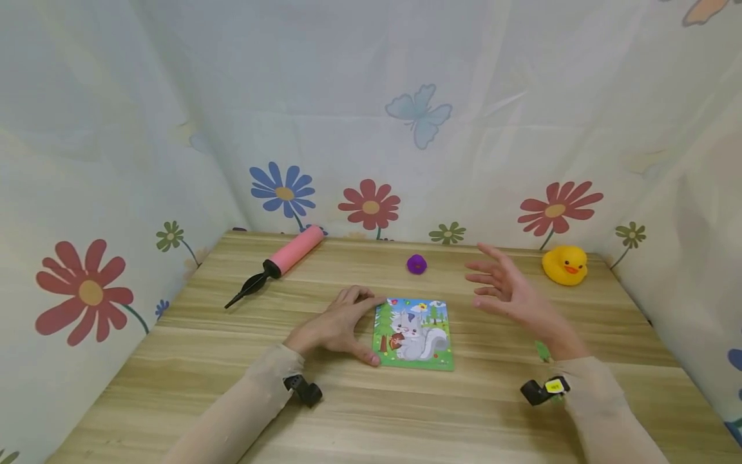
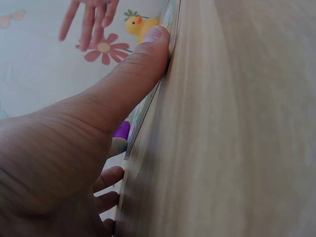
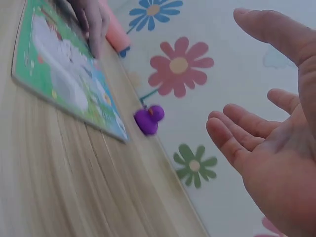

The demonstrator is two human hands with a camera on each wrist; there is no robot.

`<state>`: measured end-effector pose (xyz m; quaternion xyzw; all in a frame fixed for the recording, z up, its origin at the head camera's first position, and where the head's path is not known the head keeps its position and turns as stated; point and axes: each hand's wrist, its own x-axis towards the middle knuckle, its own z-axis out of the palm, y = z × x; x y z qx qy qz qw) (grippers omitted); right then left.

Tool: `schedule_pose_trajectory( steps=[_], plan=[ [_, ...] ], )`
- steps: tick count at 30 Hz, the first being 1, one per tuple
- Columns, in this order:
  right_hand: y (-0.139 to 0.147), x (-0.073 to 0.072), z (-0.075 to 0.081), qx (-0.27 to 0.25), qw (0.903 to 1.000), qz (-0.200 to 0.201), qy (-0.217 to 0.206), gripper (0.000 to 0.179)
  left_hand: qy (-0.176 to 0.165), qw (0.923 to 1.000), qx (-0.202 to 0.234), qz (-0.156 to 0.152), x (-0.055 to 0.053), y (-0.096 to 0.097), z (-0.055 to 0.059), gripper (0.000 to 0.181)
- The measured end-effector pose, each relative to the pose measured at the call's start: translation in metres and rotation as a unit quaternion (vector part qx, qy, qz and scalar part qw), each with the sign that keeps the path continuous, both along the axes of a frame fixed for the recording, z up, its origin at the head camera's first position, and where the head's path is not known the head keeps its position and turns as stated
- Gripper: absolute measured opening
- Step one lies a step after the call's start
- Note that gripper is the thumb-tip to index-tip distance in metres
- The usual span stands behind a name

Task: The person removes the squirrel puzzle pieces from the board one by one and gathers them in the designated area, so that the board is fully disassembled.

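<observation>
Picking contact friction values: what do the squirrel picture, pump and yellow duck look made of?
Squirrel picture: maybe printed card or thin wood, smooth; flat, thin-edged, looks stiff.
Pump: likely hard plastic, fairly matte; straight, evenly coloured cylinder.
Yellow duck: vinyl or rubber, unclear which, smooth; rounded, softly shaded.

Three views of one table (image 1: 406, 419): a wide one from the head, two close ones from the wrists.
The head view faces forward and down, taking in both wrist cameras, the card (image 1: 413, 335) and the curtain (image 1: 324, 77) behind. The left wrist view, turned sideways and low over the wood, looks past the left hand (image 1: 336, 325) toward the yellow duck (image 1: 565, 265); the right, also tilted, looks past the right hand (image 1: 522, 296) toward the left one. All three share the card.
</observation>
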<state>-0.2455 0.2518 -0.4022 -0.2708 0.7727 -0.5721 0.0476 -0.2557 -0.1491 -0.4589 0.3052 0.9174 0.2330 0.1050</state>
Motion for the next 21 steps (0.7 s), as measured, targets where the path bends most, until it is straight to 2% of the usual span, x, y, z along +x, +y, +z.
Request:
schedule_pose_trajectory(
  steps=[6,13,21],
  plan=[
    [-0.034,-0.011,-0.001,-0.011,0.9997,0.023,0.003,0.099,-0.003,1.0,0.001,-0.004,0.0,0.002,0.003,0.126],
    [-0.061,-0.019,0.001,-0.013,0.9992,0.037,-0.004,0.101,0.002,1.0,-0.005,-0.002,0.0,0.0,0.002,0.125],
    [-0.077,-0.027,-0.018,-0.015,0.9985,0.041,-0.032,0.101,0.003,1.0,-0.005,0.001,0.0,0.001,0.002,0.125]
  ],
)
